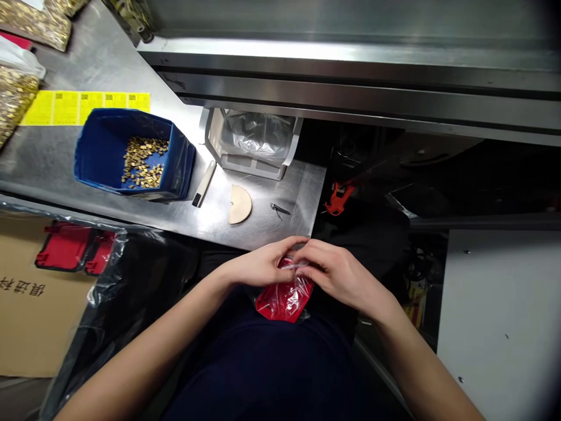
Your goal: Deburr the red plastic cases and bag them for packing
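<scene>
Close to my body, a red part in a clear plastic bag (283, 301) is held between both hands. My left hand (263, 266) is closed on the bag's upper left side, with the thumb over the plastic. On the other side, my right hand (333, 269) pinches the bag's top edge with bent fingers. The fingertips of both hands nearly meet there and hide part of the opening. What the red part is exactly, I cannot tell through the shiny plastic.
A blue bin (100, 152) with small brass pieces (142, 166) stands on the metal table (210, 225). Nearby are a grey bin (254, 164) of clear bags, a utility knife (204, 184), a wooden half-disc (239, 204) and nail clippers (279, 209). Below left, a carton (39, 316) holds bagged red parts (65, 245).
</scene>
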Demonstrator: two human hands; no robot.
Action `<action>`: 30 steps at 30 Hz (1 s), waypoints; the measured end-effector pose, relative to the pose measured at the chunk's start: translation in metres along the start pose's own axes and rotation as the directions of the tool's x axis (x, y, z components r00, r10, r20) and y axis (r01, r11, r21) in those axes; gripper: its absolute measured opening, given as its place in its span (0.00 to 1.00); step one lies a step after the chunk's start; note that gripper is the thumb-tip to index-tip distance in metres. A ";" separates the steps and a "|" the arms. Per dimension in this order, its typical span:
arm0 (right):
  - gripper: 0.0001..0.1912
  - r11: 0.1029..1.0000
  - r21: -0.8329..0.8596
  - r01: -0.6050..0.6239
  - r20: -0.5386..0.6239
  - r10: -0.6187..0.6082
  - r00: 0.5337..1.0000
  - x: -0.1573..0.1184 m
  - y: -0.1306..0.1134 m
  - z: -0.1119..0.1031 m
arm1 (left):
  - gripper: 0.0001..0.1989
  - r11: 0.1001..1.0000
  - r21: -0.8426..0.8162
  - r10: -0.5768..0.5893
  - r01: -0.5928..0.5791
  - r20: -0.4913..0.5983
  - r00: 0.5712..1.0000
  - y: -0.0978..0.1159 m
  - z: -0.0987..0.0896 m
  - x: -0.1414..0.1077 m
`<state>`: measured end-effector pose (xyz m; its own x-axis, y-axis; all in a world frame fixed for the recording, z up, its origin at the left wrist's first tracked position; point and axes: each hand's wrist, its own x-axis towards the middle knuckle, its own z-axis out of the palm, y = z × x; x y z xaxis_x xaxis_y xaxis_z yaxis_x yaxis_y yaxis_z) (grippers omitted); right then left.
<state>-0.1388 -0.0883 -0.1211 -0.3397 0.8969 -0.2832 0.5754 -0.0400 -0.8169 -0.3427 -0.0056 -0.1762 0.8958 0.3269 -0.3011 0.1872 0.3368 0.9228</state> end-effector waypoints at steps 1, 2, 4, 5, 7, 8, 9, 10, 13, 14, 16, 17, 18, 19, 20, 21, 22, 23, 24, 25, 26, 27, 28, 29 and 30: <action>0.09 1.000 -0.015 -0.007 -0.029 0.007 1.000 0.000 0.000 0.001 | 0.35 0.998 -0.058 -0.024 0.026 0.042 0.999 0.001 -0.002 -0.004; 0.06 0.999 -0.027 -0.020 -0.056 0.018 0.998 0.000 0.000 0.002 | 0.33 0.991 -0.124 -0.045 0.057 0.100 0.994 0.003 -0.005 -0.008; 0.06 0.998 -0.031 -0.052 -0.106 0.048 0.993 -0.003 -0.003 0.005 | 0.27 0.963 -0.242 -0.070 0.120 0.203 0.977 0.004 -0.008 -0.019; 0.05 0.998 -0.017 -0.062 -0.136 0.059 0.989 -0.005 -0.006 0.007 | 0.27 0.944 -0.297 -0.077 0.143 0.223 0.972 0.003 -0.008 -0.025; 0.05 0.996 0.045 -0.070 -0.200 0.078 0.977 -0.009 -0.014 0.012 | 0.35 0.891 -0.426 -0.076 0.160 0.207 0.975 -0.004 -0.003 -0.034; 0.04 0.994 0.088 -0.068 -0.230 0.087 0.969 -0.011 -0.018 0.016 | 0.40 0.862 -0.485 -0.062 0.151 0.195 0.979 -0.009 0.001 -0.036; 0.04 0.989 0.131 -0.066 -0.252 0.098 0.963 -0.013 -0.023 0.019 | 0.43 0.838 -0.527 -0.041 0.139 0.193 0.980 -0.014 0.007 -0.038; 0.05 0.984 0.167 -0.063 -0.264 0.106 0.959 -0.014 -0.027 0.022 | 0.43 0.826 -0.550 -0.016 0.126 0.200 0.980 -0.019 0.013 -0.038; 0.06 0.977 0.206 -0.060 -0.289 0.119 0.950 -0.018 -0.037 0.027 | 0.38 0.876 -0.478 0.025 0.066 0.182 0.983 -0.026 0.030 -0.035; 0.08 0.977 0.202 -0.062 -0.315 0.125 0.941 -0.018 -0.039 0.028 | 0.39 0.916 -0.400 0.017 0.028 0.107 0.994 -0.025 0.033 -0.034; 0.10 0.975 0.213 -0.070 -0.386 0.150 0.910 -0.019 -0.039 0.028 | 0.43 0.987 -0.151 0.025 -0.047 -0.147 0.989 -0.018 0.037 -0.030; 0.11 0.969 0.234 -0.074 -0.420 0.169 0.891 -0.019 -0.038 0.027 | 0.43 0.998 0.009 0.070 -0.070 -0.285 0.956 -0.013 0.037 -0.028; 0.12 0.963 0.259 -0.076 -0.447 0.189 0.875 -0.019 -0.037 0.026 | 0.42 0.984 0.158 0.142 -0.086 -0.389 0.910 -0.009 0.037 -0.027; 0.12 0.956 0.284 -0.077 -0.460 0.206 0.864 -0.020 -0.036 0.025 | 0.41 0.958 0.266 0.217 -0.105 -0.438 0.872 -0.005 0.036 -0.027; 0.13 0.949 0.305 -0.078 -0.461 0.219 0.860 -0.020 -0.035 0.024 | 0.42 0.940 0.314 0.266 -0.132 -0.437 0.859 -0.002 0.036 -0.028; 0.13 0.944 0.320 -0.080 -0.455 0.227 0.861 -0.021 -0.035 0.023 | 0.44 0.944 0.288 0.275 -0.164 -0.403 0.873 0.000 0.036 -0.030; 0.14 0.939 0.334 -0.081 -0.450 0.234 0.862 -0.022 -0.035 0.021 | 0.47 0.964 0.185 0.247 -0.192 -0.348 0.904 -0.001 0.036 -0.033; 0.14 0.934 0.347 -0.081 -0.444 0.240 0.864 -0.023 -0.036 0.020 | 0.48 0.980 0.023 0.196 -0.197 -0.284 0.939 -0.002 0.038 -0.037; 0.13 0.929 0.363 -0.077 -0.438 0.243 0.866 -0.025 -0.036 0.019 | 0.47 0.971 -0.168 0.132 -0.171 -0.220 0.966 -0.006 0.040 -0.041; 0.13 0.923 0.378 -0.068 -0.431 0.241 0.870 -0.026 -0.037 0.019 | 0.44 0.928 -0.354 0.061 -0.114 -0.157 0.986 -0.010 0.043 -0.044; 0.12 0.917 0.394 -0.054 -0.422 0.233 0.876 -0.027 -0.038 0.019 | 0.40 0.860 -0.508 -0.008 -0.041 -0.093 0.996 -0.015 0.046 -0.048; 0.11 0.913 0.406 -0.035 -0.412 0.217 0.885 -0.028 -0.039 0.020 | 0.38 0.784 -0.620 -0.071 0.037 -0.030 0.997 -0.019 0.049 -0.050; 0.10 0.912 0.411 -0.013 -0.403 0.194 0.894 -0.028 -0.040 0.021 | 0.37 0.712 -0.693 -0.125 0.113 0.033 0.992 -0.023 0.051 -0.052; 0.10 0.914 0.406 0.008 -0.398 0.169 0.902 -0.029 -0.041 0.022 | 0.37 0.649 -0.739 -0.165 0.179 0.093 0.982 -0.025 0.052 -0.052; 0.10 0.920 0.392 0.025 -0.394 0.144 0.908 -0.029 -0.043 0.023 | 0.37 0.594 -0.772 -0.186 0.227 0.142 0.972 -0.026 0.052 -0.051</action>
<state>-0.1709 -0.1225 -0.0899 0.0678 0.9820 -0.1763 0.2291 -0.1873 -0.9552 -0.3721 -0.0771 -0.1727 0.8933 0.1295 -0.4303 0.0033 0.9557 0.2945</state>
